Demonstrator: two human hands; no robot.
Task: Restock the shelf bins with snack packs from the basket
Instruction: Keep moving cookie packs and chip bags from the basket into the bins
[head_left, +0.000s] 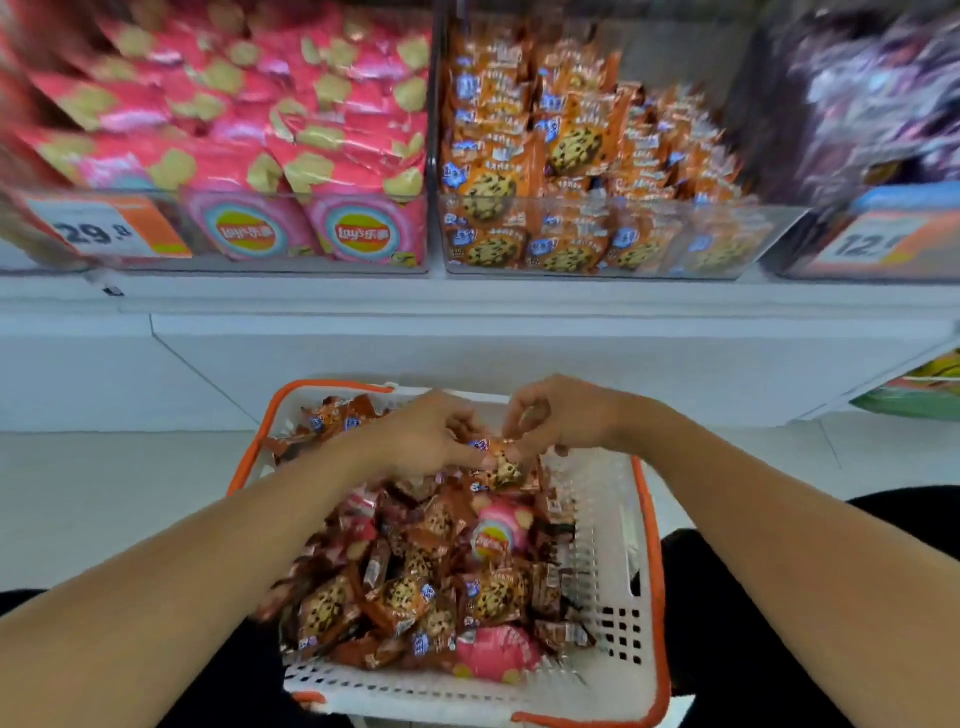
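At frame centre, your left hand (426, 436) and right hand (561, 415) together pinch one cookie pack (501, 462) above the basket (623, 519). The pack's long axis runs roughly top to bottom of the frame. The cookie bin (727, 239) sits upper centre.

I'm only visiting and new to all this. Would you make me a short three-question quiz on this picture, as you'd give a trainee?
1. True or false: the basket holds only cookie packs.
2. Which shelf bin already holds the same snack as the pack in the hands: A the left bin, B the middle bin?
3. What do the left hand and right hand pinch together?

Key
1. False: pink chip bags lie among them.
2. B.
3. One orange cookie pack, above the basket's pile.
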